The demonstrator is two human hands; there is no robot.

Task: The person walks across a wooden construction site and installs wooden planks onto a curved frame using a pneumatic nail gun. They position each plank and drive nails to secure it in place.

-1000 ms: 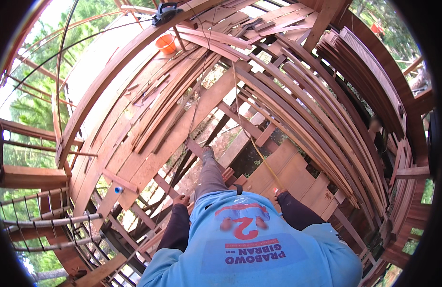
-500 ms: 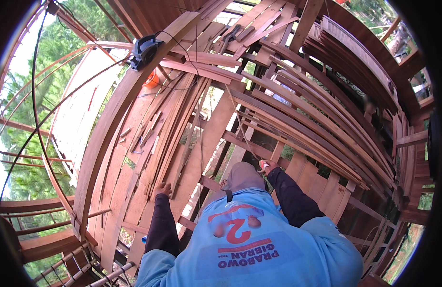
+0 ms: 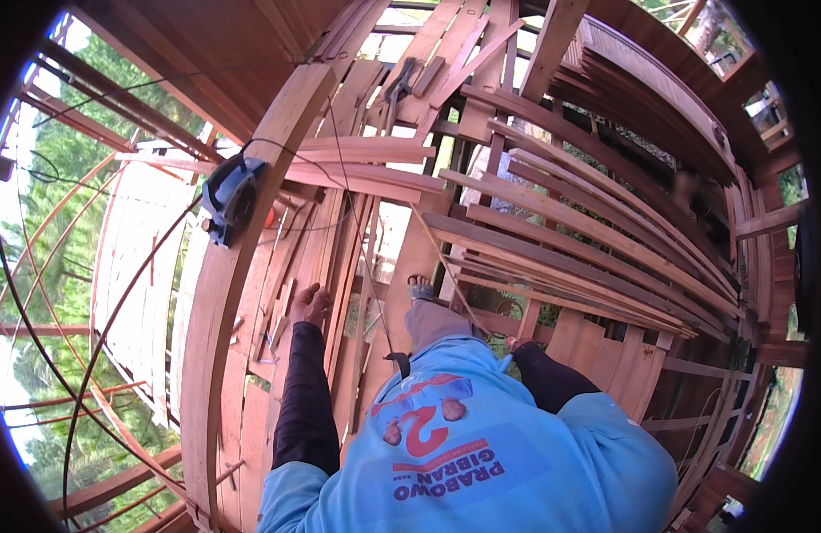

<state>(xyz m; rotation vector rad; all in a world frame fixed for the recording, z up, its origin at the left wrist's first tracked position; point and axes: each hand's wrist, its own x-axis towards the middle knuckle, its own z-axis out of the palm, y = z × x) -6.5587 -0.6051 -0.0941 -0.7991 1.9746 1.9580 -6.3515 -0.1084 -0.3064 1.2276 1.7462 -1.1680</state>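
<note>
My left hand (image 3: 310, 305) reaches forward over long loose planks (image 3: 335, 266), its fingers apart and nothing seen in them. Ahead and to its left, a blue and dark electric planer (image 3: 233, 197) rests on a thick wooden beam (image 3: 217, 329). A black cord trails from the planer over the boards. Low by my right side is my right hand (image 3: 518, 343), small and partly hidden beyond the sleeve. Its fingers look closed around a small reddish thing, too unclear to name.
Long timber strips (image 3: 553, 240) lie stacked at right, over gaps in the plank floor. My sandalled foot (image 3: 419, 290) stands on a board. Farther off are a dark clamp-like tool (image 3: 400, 82) and an orange bucket (image 3: 271, 218), mostly behind the beam.
I have stepped forward, so the planer and beam appear nearer. My left hand has moved forward toward the beam. My right hand has dropped back beside my body, its small white-and-red item less visible.
</note>
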